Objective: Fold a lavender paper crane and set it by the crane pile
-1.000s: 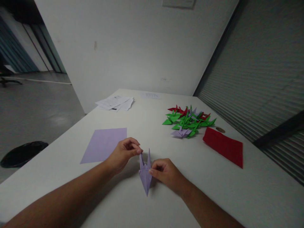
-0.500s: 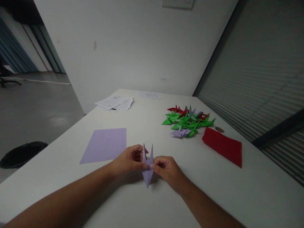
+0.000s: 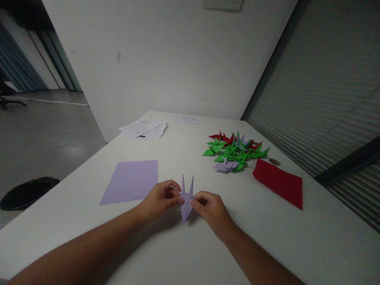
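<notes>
A half-folded lilac paper figure stands between my hands over the white table, two thin points up and one broad point down. My left hand pinches its left side, fingers closed. My right hand pinches its right side, fingers closed too. A flat lilac paper square lies just left of my left hand.
A heap of folded green, red and lilac paper figures lies at the far right, with red paper sheets beside it and a coin behind. White printed sheets lie at the far left. A black bin sits on the floor.
My hands have closed in on both sides of the lilac figure and lifted it a little away from me; its lower point now looks shorter.
</notes>
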A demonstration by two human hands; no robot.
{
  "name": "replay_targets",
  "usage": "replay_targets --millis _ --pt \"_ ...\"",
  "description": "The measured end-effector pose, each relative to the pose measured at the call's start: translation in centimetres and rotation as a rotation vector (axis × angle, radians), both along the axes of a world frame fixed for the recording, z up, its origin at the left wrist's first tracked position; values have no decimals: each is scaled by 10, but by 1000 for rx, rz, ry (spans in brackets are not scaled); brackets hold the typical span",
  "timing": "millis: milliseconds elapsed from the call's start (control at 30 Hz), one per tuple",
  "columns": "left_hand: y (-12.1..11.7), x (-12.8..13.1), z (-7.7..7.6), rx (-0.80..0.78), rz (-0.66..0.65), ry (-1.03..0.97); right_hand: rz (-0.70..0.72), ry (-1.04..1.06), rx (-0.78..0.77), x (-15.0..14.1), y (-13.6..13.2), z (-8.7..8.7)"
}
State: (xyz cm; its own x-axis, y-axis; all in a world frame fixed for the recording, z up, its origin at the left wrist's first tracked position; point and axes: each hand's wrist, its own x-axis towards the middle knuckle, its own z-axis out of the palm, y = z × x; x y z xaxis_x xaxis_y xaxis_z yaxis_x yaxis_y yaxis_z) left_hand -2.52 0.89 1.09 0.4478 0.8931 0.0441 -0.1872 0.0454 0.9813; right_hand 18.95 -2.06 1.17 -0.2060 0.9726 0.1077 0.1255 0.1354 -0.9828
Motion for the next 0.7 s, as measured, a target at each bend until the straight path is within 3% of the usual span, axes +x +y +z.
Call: replay_targets --millis 300,533,600,700 --pt "-2 0 -2 143 27 93 -65 -83 253 1 1 2" --pt "-1 -3 5 315 126 293 -145 -89 317 2 -1 5" --pt "-2 -2 8 310 134 258 -154 -95 323 2 0 4" --pt "-3 0 10 171 44 123 -154 -95 328 3 0 1"
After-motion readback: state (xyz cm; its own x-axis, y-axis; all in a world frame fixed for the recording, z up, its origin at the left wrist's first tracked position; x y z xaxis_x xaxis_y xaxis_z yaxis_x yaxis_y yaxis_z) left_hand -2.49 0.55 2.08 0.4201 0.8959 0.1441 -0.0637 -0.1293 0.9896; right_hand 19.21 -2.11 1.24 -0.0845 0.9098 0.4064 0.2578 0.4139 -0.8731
